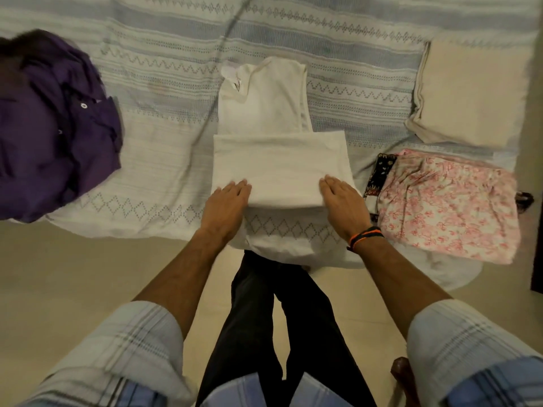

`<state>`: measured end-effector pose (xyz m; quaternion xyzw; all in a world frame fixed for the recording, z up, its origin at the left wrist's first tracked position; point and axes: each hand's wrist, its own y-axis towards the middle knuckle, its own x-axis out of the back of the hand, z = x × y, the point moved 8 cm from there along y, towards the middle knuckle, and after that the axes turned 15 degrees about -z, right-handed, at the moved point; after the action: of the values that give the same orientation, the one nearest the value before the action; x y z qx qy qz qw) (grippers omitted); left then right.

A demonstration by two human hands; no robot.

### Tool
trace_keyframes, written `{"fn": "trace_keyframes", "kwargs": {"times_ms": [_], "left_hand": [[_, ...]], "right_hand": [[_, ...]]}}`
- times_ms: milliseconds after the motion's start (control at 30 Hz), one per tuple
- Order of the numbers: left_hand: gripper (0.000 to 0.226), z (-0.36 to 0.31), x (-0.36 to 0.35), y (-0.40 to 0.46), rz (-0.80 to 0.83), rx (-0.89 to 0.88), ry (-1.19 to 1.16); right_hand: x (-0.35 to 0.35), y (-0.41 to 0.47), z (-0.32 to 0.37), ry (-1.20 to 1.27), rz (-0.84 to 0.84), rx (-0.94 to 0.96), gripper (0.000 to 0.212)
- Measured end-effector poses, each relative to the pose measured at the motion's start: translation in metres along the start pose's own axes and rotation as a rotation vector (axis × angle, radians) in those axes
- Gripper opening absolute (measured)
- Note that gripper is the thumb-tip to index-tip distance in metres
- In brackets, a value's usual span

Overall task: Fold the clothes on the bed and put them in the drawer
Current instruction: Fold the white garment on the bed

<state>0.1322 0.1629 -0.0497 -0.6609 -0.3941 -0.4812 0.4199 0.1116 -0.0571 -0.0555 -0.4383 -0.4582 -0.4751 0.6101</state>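
A white garment lies in the middle of the bed, its lower part folded up over itself. My left hand rests flat on the near left corner of the fold with straight fingers. My right hand presses flat on the near right corner. A crumpled purple shirt lies at the left of the bed. A folded pink floral garment sits at the right, on top of a dark patterned cloth. No drawer is in view.
The bed carries a white and blue patterned bedspread that hangs over the near edge. A cream pillow lies at the back right. The person's dark trousers stand against the bed edge on a beige floor. A dark wooden edge shows at the far right.
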Motion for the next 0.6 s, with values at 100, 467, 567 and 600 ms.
{"fn": "trace_keyframes", "kwargs": {"times_ms": [100, 467, 567, 600], "left_hand": [[0.046, -0.006, 0.031, -0.015, -0.022, 0.008, -0.002], [0.044, -0.035, 0.058, -0.104, 0.182, 0.127, 0.016], [0.042, -0.036, 0.063, -0.107, 0.151, 0.156, 0.012], [0.042, -0.035, 0.066, -0.105, 0.13, 0.171, 0.003]], "right_hand": [[0.038, -0.012, 0.008, 0.012, -0.007, 0.002, 0.05], [0.074, -0.092, 0.016, -0.089, 0.205, 0.011, 0.034], [0.076, -0.092, 0.014, -0.087, 0.195, 0.014, 0.034], [0.078, -0.089, 0.013, -0.086, 0.182, 0.01, 0.034]]}}
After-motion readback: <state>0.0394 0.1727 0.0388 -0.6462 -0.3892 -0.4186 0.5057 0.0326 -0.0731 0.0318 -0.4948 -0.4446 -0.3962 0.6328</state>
